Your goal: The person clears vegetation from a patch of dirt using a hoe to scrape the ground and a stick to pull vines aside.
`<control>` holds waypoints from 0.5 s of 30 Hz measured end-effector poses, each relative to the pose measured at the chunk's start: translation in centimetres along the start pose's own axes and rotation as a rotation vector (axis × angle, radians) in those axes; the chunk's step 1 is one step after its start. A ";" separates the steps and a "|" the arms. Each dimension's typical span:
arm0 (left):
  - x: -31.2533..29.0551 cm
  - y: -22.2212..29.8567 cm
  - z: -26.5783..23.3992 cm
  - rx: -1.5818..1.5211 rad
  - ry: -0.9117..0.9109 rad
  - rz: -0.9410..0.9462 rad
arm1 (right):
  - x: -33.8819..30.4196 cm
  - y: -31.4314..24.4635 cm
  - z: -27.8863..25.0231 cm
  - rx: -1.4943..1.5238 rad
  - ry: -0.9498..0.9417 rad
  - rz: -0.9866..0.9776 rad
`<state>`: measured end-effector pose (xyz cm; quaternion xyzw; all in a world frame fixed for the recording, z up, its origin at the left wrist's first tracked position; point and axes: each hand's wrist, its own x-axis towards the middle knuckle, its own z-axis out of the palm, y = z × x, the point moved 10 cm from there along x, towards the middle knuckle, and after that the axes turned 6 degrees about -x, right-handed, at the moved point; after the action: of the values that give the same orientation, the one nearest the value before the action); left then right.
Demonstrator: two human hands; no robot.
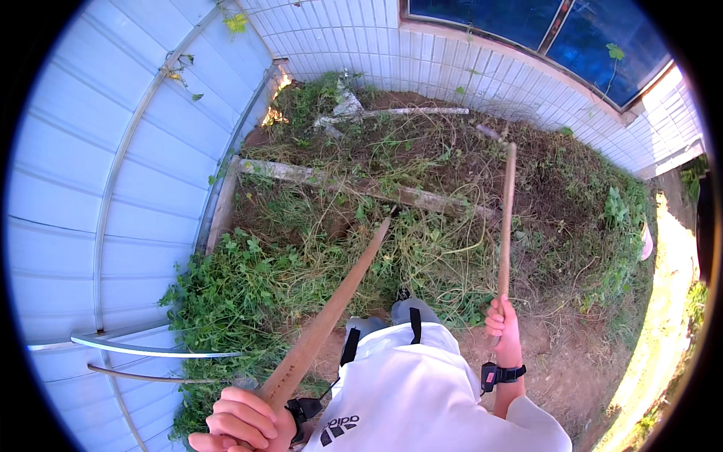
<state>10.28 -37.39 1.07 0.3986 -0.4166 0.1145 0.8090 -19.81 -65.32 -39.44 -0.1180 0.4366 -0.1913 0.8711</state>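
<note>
My left hand (245, 423) is closed round the near end of a long wooden pole (331, 309). Its far end reaches a dark, narrow tip among the weeds in the middle, and whether a head is fixed there is hidden. My right hand (503, 319) grips the lower end of a sickle (508, 218) with a straight wooden handle. The sickle's narrow, blurred blade juts left from the top, above the cut vines. Tangled green and dry weeds (437, 241) lie in front of me, around the far end of the pole.
A weathered beam (324, 179) crosses the weeds. A white pipe (418, 112) lies behind it by the tiled wall (361, 45). Blue-white metal panels (75, 188) stand on the left, with a curved metal bar (158, 350) sticking out. Bare soil (565, 361) lies at my right.
</note>
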 end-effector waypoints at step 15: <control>-2.2 1.3 -1.5 0.003 0.048 -0.029 | 7.3 -2.0 -12.8 -0.596 0.704 -0.406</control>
<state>9.06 -35.11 -0.38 0.4030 -0.3912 0.1130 0.8196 -26.58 -70.75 -51.43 -0.3726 0.7079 -0.2521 0.5445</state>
